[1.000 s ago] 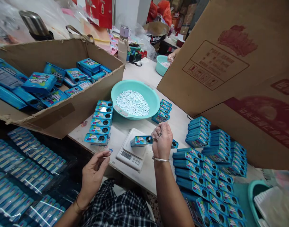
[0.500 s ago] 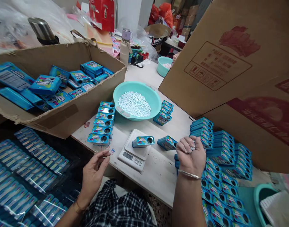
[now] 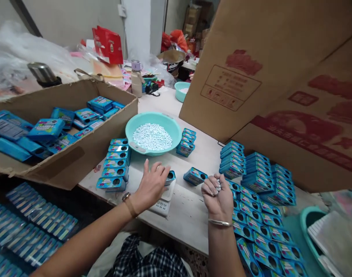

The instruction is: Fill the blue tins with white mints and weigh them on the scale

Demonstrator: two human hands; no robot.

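Nearest me, my right hand (image 3: 218, 196) is gripping some white pellets (image 3: 218, 186), its fingers curled shut around them; it is hanging just beside the rows of blue tins (image 3: 259, 231), well apart from the scale (image 3: 161, 207). My left hand (image 3: 148, 186) is reaching over that scale and covering most of the weighed tin (image 3: 171, 177). This tin is lying beneath and just to the right of my left fingers, showing only the end with the round dark opening; its long axis seems to be running crosswise to me, and my left hand is clearly the nearer. Those fingers are standing apart, slightly bent; whether they are touching or gripping the tin, I cannot tell. Farther out, a loose tin (image 3: 195, 176) is standing on the surface (image 3: 187, 206), and beyond it the turquoise basin (image 3: 153, 117) is holding more pellets.
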